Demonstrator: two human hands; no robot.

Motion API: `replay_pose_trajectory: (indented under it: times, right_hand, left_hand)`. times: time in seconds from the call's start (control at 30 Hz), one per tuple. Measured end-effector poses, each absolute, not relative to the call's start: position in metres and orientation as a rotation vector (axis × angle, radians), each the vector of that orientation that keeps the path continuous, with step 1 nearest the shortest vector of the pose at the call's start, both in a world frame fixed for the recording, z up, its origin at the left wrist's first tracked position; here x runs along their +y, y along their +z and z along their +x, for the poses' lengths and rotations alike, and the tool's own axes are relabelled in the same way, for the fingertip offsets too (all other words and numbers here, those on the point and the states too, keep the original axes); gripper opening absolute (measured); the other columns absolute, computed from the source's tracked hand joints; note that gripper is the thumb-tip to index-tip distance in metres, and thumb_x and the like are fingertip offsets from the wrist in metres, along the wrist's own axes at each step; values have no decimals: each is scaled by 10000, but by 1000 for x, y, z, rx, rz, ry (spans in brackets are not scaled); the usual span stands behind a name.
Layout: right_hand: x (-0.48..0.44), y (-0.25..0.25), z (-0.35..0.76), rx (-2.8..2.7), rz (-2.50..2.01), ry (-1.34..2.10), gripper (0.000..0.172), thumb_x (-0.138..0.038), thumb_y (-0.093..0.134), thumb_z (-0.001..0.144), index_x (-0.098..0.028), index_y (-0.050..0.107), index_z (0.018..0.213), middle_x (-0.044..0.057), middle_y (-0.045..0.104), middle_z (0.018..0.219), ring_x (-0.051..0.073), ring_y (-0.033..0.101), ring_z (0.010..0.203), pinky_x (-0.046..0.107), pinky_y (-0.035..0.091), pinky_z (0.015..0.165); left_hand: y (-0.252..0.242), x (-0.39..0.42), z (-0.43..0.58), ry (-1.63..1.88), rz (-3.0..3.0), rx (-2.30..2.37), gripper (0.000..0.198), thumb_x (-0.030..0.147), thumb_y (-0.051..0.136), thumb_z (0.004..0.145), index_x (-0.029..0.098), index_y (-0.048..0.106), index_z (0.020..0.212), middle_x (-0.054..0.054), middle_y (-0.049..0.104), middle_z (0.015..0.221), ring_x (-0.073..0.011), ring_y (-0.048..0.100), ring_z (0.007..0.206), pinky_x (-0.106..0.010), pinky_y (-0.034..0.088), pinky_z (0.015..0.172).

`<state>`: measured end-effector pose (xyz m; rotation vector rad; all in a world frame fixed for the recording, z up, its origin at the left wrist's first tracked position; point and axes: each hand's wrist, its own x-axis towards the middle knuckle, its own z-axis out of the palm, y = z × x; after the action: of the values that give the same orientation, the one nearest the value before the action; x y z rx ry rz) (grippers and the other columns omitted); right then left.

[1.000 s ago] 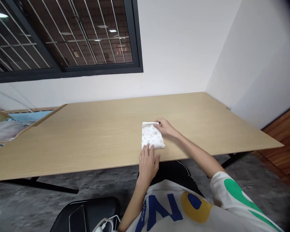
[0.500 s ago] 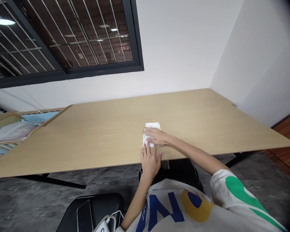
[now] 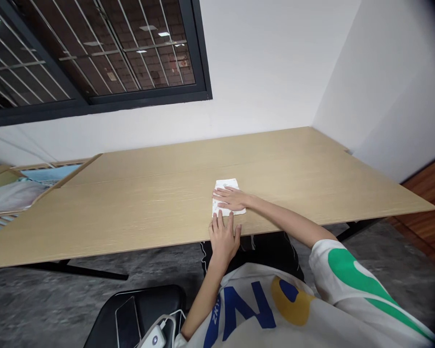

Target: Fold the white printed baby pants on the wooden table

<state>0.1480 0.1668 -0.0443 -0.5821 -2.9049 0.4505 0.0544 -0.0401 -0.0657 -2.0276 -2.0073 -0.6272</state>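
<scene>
A small white folded cloth (image 3: 226, 185) with a faint print lies on the light wooden table (image 3: 137, 208), near its front edge. My right hand (image 3: 232, 198) lies flat on top of the cloth, fingers stretched out and pointing left. My left hand (image 3: 224, 234) rests open on the table's front edge, its fingertips touching the near edge of the cloth.
A black chair seat (image 3: 137, 316) with a phone (image 3: 124, 323) and a white charger (image 3: 152, 337) stands at the lower left. A wooden crib (image 3: 18, 186) with bedding adjoins the table's left end. Walls close off the back and right; a barred window (image 3: 94, 53) hangs above.
My right hand moved from the cloth's far right corner onto the top of the cloth and now lies flat on it. My left hand stayed at the near edge.
</scene>
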Motion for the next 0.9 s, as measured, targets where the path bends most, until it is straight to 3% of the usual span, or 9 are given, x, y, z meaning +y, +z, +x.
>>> replay_pose_trajectory:
  times: [0.37, 0.47, 0.53, 0.63, 0.7, 0.9]
  right_hand:
    - [206, -34, 146, -2806, -785, 145, 673, -523, 334, 1079, -181, 328, 1658, 105, 193, 1743, 268, 129, 1627, 501, 90, 1313]
    - [182, -23, 155, -2702, -828, 77, 661, -468, 378, 1078, -127, 343, 1643, 155, 171, 1749, 302, 125, 1626, 505, 130, 1303]
    - [159, -15, 169, -2623, -881, 108, 622, -459, 405, 1077, -128, 414, 1604, 187, 267, 1719, 335, 237, 1589, 534, 225, 1267]
    - [124, -10, 197, -2609, -883, 283, 545, -500, 435, 1074, -156, 585, 1469, 192, 543, 1537, 334, 492, 1425, 530, 371, 1180]
    - [106, -14, 215, -2648, -835, 417, 565, -551, 488, 1048, -152, 629, 1423, 182, 611, 1470, 326, 556, 1368, 505, 403, 1166]
    - [84, -36, 238, -2633, -816, 554, 797, -613, 651, 941, -189, 469, 1590, 149, 402, 1663, 313, 328, 1566, 500, 278, 1274]
  left_hand:
    - [-65, -40, 54, -561, -2006, -2013, 508, 436, 514, 1030, 225, 600, 1485, -244, 486, 1577, -456, 459, 1450, -586, 462, 1063]
    - [-62, -35, 46, -592, -2010, -2020, 487, 384, 482, 1046, 190, 590, 1480, -226, 546, 1530, -413, 524, 1391, -566, 470, 1046]
    - [-58, -29, 33, -638, -2032, -2042, 456, 332, 440, 1062, 188, 589, 1468, -197, 623, 1447, -351, 606, 1282, -536, 476, 1030]
    - [-52, -18, 6, -710, -2142, -2065, 381, 302, 450, 1056, 234, 651, 1372, -138, 707, 1304, -286, 654, 1156, -484, 478, 1005]
    - [-49, -10, -10, -761, -2234, -2046, 305, 303, 504, 1035, 258, 704, 1261, -108, 723, 1259, -270, 651, 1171, -460, 466, 1018]
    - [-46, 4, -24, -842, -2326, -1940, 234, 328, 511, 1042, 251, 726, 1094, -90, 722, 1299, -245, 651, 1239, -451, 415, 1085]
